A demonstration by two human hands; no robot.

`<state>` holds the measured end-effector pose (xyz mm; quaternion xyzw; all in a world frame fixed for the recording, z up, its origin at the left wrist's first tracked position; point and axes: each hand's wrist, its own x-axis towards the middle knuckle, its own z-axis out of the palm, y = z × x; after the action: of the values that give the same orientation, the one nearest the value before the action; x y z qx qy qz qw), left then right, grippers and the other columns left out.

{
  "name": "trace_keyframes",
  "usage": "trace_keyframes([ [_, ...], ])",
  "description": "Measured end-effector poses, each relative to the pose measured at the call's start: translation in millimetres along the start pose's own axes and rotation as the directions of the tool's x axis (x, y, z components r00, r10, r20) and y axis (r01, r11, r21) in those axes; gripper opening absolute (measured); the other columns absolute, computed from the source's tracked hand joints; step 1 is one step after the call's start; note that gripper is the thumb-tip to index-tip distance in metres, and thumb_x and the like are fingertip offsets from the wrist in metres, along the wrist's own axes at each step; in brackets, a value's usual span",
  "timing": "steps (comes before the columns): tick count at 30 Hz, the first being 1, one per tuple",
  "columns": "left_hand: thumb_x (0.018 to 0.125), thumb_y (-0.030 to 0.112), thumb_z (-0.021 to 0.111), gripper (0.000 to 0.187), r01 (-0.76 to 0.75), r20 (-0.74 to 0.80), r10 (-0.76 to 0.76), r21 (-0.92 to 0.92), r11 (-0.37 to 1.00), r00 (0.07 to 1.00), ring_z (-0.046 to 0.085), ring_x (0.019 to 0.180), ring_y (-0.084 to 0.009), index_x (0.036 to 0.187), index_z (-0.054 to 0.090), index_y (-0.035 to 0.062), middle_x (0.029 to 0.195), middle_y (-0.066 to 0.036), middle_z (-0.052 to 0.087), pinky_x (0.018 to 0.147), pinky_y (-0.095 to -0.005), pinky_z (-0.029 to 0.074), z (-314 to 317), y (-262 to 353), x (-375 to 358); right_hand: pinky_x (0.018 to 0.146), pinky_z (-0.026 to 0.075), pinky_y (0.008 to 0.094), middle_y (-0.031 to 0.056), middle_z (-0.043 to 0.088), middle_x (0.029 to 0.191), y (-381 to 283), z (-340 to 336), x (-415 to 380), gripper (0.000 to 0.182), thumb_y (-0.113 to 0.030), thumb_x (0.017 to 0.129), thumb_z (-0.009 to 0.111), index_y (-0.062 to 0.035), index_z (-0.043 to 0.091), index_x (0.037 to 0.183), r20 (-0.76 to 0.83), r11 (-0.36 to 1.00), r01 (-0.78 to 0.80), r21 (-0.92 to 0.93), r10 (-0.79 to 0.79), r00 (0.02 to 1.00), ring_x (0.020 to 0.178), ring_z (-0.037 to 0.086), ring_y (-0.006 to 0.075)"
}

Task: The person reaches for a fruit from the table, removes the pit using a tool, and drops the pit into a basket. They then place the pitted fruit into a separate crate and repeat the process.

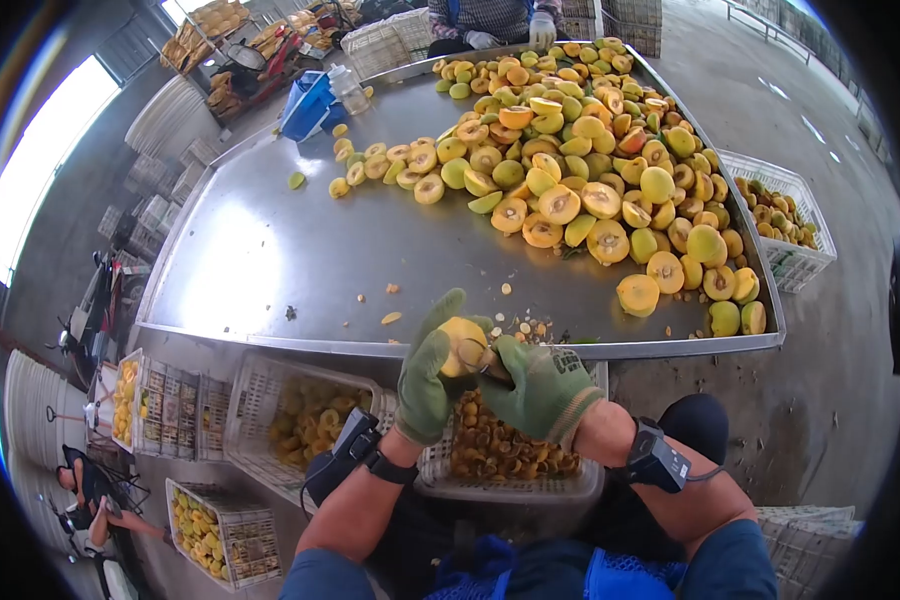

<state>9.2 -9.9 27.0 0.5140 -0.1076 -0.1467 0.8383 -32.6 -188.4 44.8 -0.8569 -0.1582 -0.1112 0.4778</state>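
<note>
Both my hands wear green gloves and meet above the near edge of the metal table (240, 336). My left hand (425, 385) is wrapped round a halved yellow fruit (464, 346), its cut side turned to the right. A tool (491, 366), mostly hidden, is in the closed fingers of my right hand (540, 390), its end at the fruit's cut face. Below my hands sits a crate of small brown pieces (510, 447). A large pile of halved yellow-green fruit (570, 150) covers the back and right of the table.
Crates of fruit stand left of my knees (315, 410), at the lower left (225, 535) and beyond the table's right edge (785, 215). A blue container (310, 107) and a clear bottle (348, 90) stand at the back left. A gloved person (485, 20) sits across; another person (100, 495) is at the left.
</note>
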Motion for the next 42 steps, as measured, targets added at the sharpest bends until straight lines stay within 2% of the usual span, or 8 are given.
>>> trace_keyframes([
  [3, 0.102, 0.035, 0.053, 0.061, 0.065, -0.002, -0.065, -0.009, 0.998, 0.998, 0.065, 0.113, -0.0261, 0.153, 0.04, 0.0033, 0.127, -0.017, 0.063, 0.1, -0.0391, 0.055, 1.9, 0.6, -1.6, 0.07, 0.053, 0.0483, 0.0202, 0.069, 0.086, -7.5, -9.7, 1.0, 0.022, -0.025, 0.091, 0.069, -0.0051, 0.064, 0.098, 0.113, 0.987, -0.096, -0.129, 0.111, 0.987, 0.08, 0.068, 0.0412],
  [6, 0.103, 0.032, 0.051, 0.057, 0.105, 0.004, -0.106, 0.02, 0.994, 0.994, 0.066, 0.11, -0.0232, 0.151, 0.043, 0.003, 0.122, -0.014, 0.065, 0.096, -0.0355, 0.055, 5.5, 4.7, -3.4, 0.073, 0.055, 0.0476, 0.02, 0.071, 0.088, -7.1, -13.3, -1.1, 0.026, -0.027, 0.09, 0.068, -0.0049, 0.063, 0.104, 0.092, 0.986, -0.024, -0.164, 0.04, 0.995, 0.083, 0.069, 0.0399],
  [9, 0.104, 0.033, 0.051, 0.055, 0.135, -0.006, -0.135, 0.073, 0.988, 0.991, 0.066, 0.107, -0.0201, 0.149, 0.046, 0.0023, 0.12, -0.011, 0.065, 0.093, -0.032, 0.055, 3.7, 1.4, -5.4, 0.067, 0.053, 0.0493, 0.0193, 0.068, 0.081, 2.6, -10.6, -0.3, 0.028, -0.023, 0.086, 0.072, -0.0033, 0.058, 0.099, 0.122, 0.972, -0.034, -0.232, 0.064, 0.99, 0.077, 0.067, 0.0419],
  [13, 0.107, 0.037, 0.046, 0.053, 0.163, -0.039, -0.16, 0.134, 0.977, 0.986, 0.065, 0.103, -0.0163, 0.146, 0.049, 0.0011, 0.118, -0.009, 0.065, 0.089, -0.0283, 0.054, 3.4, -0.6, -5.8, 0.07, 0.054, 0.0489, 0.0207, 0.069, 0.087, 1.9, -5.2, -0.3, 0.029, -0.024, 0.089, 0.069, -0.0025, 0.059, 0.105, 0.186, 0.943, -0.08, -0.323, 0.146, 0.972, 0.081, 0.069, 0.0407],
  [16, 0.11, 0.037, 0.041, 0.05, 0.008, 0.028, -0.019, 0.347, 0.938, 0.999, 0.065, 0.102, -0.0152, 0.144, 0.05, 0.0009, 0.116, -0.008, 0.066, 0.089, -0.0287, 0.055, 8.3, 2.5, -8.3, 0.074, 0.056, 0.0479, 0.0206, 0.072, 0.092, -6.4, -2.7, 0.1, 0.027, -0.023, 0.093, 0.063, -0.0018, 0.061, 0.109, 0.194, 0.934, -0.113, -0.338, 0.187, 0.963, 0.086, 0.072, 0.0379],
  [21, 0.111, 0.036, 0.042, 0.047, 0.005, -0.042, 0.01, 0.336, 0.942, 0.999, 0.065, 0.101, -0.016, 0.143, 0.05, 0.0031, 0.115, -0.009, 0.067, 0.088, -0.031, 0.057, 6.5, -9.7, -8.7, 0.074, 0.056, 0.0475, 0.0197, 0.072, 0.094, -0.6, 17.8, -13.0, 0.022, -0.017, 0.096, 0.056, -0.0013, 0.06, 0.111, 0.166, 0.933, -0.15, -0.328, 0.213, 0.963, 0.087, 0.073, 0.0367],
  [29, 0.11, 0.04, 0.043, 0.047, -0.18, -0.042, 0.245, 0.561, 0.808, 0.969, 0.065, 0.102, -0.0175, 0.14, 0.05, 0.0039, 0.116, -0.012, 0.066, 0.091, -0.0333, 0.056, 4.8, -24.6, -9.7, 0.073, 0.057, 0.0484, 0.0218, 0.072, 0.092, -13.1, 25.8, -17.9, 0.022, -0.016, 0.097, 0.055, 0.0001, 0.058, 0.111, 0.193, 0.916, -0.253, -0.312, 0.322, 0.927, 0.085, 0.074, 0.038],
  [42, 0.111, 0.037, 0.04, 0.047, -0.272, 0.037, 0.375, 0.754, 0.597, 0.926, 0.061, 0.109, -0.0205, 0.137, 0.05, -0.0007, 0.127, -0.013, 0.059, 0.097, -0.0372, 0.051, 12.3, -28.0, -13.4, 0.078, 0.055, 0.0516, 0.0271, 0.07, 0.095, -6.0, 26.2, -19.1, 0.032, -0.022, 0.092, 0.062, 0.0016, 0.058, 0.112, 0.277, 0.908, -0.407, -0.096, 0.417, 0.865, 0.091, 0.069, 0.045],
])
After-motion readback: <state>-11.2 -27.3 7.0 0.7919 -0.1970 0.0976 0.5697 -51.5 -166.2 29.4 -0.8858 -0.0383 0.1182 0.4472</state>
